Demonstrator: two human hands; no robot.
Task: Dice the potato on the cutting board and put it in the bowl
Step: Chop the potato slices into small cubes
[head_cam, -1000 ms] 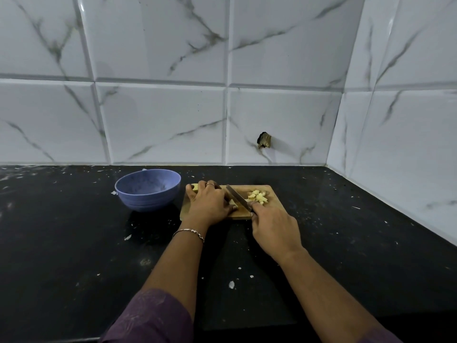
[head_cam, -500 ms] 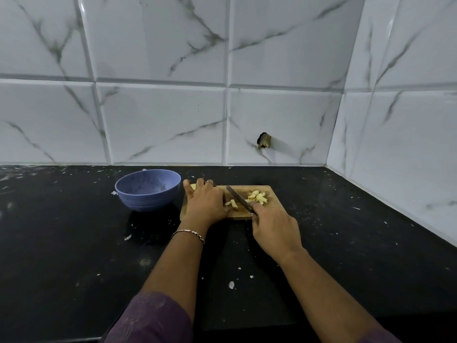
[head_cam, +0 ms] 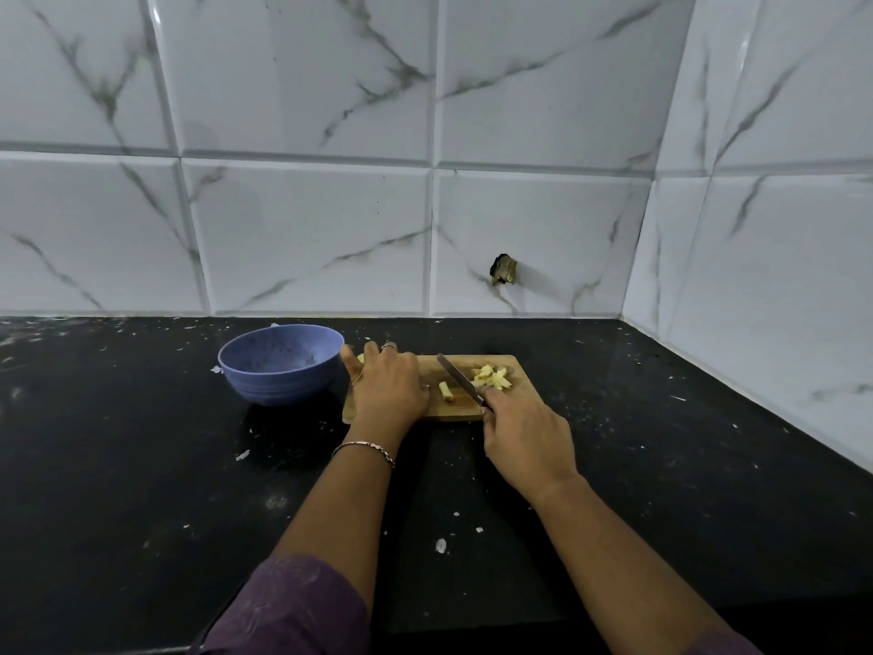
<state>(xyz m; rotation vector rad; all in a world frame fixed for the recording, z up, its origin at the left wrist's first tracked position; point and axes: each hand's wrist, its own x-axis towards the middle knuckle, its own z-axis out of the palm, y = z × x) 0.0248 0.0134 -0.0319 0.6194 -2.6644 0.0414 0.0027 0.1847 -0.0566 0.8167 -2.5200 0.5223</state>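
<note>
One knife (head_cam: 460,378) gripped by right hand (head_cam: 524,437) — left hand (head_cam: 387,387) curled over potato (head_cam: 361,357); one bowl (head_cam: 283,390).

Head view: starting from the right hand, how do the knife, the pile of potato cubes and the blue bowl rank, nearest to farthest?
1. Dark-bladed kitchen knife: gripped in the right hand.
2. Pile of pale yellow diced potato: just beyond, on the wooden cutting board's right end.
3. Round blue bowl: far left, past the left hand.
</note>
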